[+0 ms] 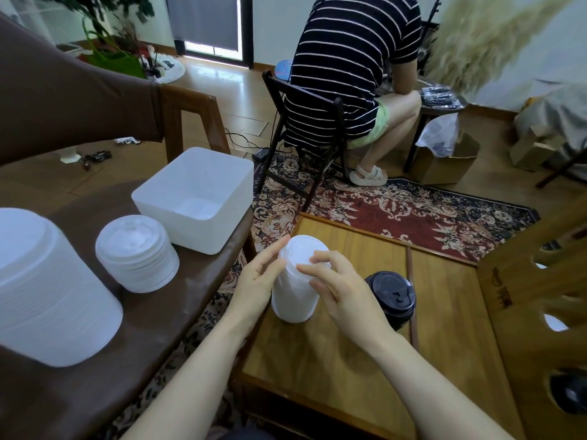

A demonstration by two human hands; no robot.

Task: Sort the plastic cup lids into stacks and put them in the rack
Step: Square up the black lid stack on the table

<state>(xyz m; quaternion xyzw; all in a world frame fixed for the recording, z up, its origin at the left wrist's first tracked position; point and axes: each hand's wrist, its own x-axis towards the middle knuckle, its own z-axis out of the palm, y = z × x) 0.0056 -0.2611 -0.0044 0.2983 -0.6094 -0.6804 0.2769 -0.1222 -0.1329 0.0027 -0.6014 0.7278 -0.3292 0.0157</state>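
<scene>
A tall stack of white lids (293,293) stands upright on the wooden tabletop (349,344), just left of a stack of black lids (392,296). The left hand (259,281) lies against the stack's left side, fingers nearly straight. The right hand (336,281) rests on its top rim, fingers loosely curled; whether they grip cannot be told. A shorter white stack (136,254), a larger stack (47,290) and a white bin (197,198) sit on the brown seat (178,300). The wooden rack (533,312) stands at right.

Both hands (263,274) (333,281) fwd, fingers loosely curled, close together.
</scene>
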